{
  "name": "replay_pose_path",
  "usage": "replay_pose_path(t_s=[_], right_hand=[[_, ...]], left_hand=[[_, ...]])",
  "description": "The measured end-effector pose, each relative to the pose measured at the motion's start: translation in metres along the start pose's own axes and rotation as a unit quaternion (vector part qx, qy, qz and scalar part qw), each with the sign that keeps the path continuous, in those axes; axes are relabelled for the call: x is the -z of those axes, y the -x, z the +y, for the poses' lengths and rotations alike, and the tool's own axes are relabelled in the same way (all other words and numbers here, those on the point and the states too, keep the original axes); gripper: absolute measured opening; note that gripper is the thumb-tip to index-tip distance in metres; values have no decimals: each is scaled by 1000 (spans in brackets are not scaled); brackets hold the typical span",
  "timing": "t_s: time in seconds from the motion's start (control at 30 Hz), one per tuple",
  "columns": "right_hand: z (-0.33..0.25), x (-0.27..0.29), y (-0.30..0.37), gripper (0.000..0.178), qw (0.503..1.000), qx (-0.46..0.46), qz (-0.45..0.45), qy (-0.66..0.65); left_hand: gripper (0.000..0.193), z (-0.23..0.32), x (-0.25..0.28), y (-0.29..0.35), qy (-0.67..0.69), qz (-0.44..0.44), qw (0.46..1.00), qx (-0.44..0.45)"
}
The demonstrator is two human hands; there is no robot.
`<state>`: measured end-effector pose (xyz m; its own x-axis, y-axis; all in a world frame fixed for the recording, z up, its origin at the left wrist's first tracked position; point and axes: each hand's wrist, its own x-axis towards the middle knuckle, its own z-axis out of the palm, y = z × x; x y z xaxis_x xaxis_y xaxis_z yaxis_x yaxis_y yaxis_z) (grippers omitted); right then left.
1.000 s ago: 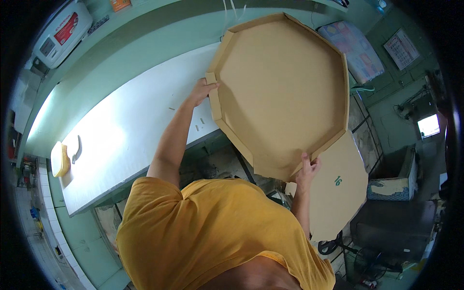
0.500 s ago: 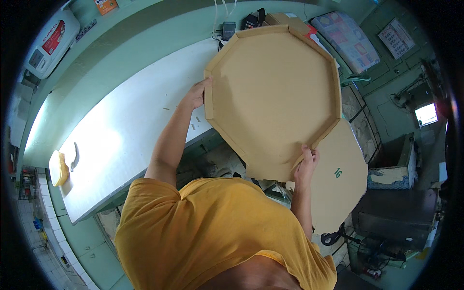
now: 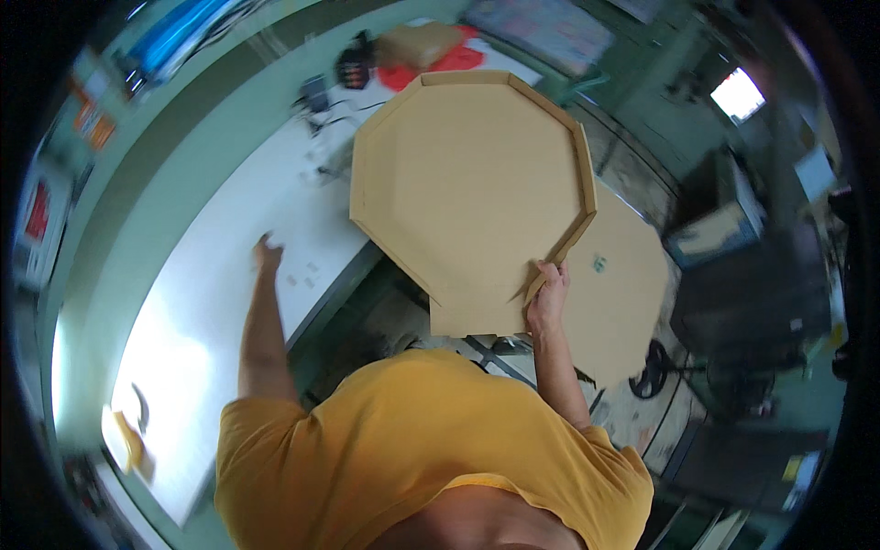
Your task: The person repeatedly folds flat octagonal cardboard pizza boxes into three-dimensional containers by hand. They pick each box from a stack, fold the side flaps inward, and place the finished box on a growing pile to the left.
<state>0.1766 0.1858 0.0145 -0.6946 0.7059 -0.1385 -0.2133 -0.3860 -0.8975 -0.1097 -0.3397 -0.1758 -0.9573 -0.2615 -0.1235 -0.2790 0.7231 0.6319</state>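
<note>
A large octagonal cardboard pizza box (image 3: 467, 183) with folded-up low walls is held tilted in front of me. My right hand (image 3: 550, 293) is closed on its near right edge, beside a loose flap (image 3: 477, 316) at the near side. Another flat octagonal cardboard panel (image 3: 619, 284) with a small green mark shows behind and to the right; whether it joins the box is hidden. My left hand (image 3: 267, 252) is off the box, over the white table, near a few small scraps (image 3: 307, 273). Motion smears its fingers.
The white table (image 3: 229, 275) runs along the wall at left. On it lie a yellow sponge-like block (image 3: 128, 440) and a curved knife-like thing (image 3: 140, 408). A black adapter (image 3: 314, 93), cables, a brown box (image 3: 417, 46) and red material (image 3: 440, 66) sit at the back.
My left hand has let go of the box's left wall and moved left over the table. The box, still in my right hand, has shifted left in view as the view turned.
</note>
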Motion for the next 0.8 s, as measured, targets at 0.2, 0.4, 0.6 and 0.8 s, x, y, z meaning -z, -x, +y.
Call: replay_pose_path(t_s=[0.2, 0.4, 0.6, 0.8], right_hand=[[-57, 125, 4, 21, 987, 40, 154, 2], [-49, 211, 1, 47, 915, 117, 221, 316], [-75, 278, 23, 61, 582, 267, -59, 766], [-84, 286, 4, 31, 550, 359, -166, 736]], left_hand=[[33, 107, -33, 48, 53, 147, 973, -168], [19, 328, -105, 219, 161, -43, 811, -561], [41, 376, -147, 344, 8, -335, 567, -753], [16, 359, -178, 344, -63, -306, 527, -790]])
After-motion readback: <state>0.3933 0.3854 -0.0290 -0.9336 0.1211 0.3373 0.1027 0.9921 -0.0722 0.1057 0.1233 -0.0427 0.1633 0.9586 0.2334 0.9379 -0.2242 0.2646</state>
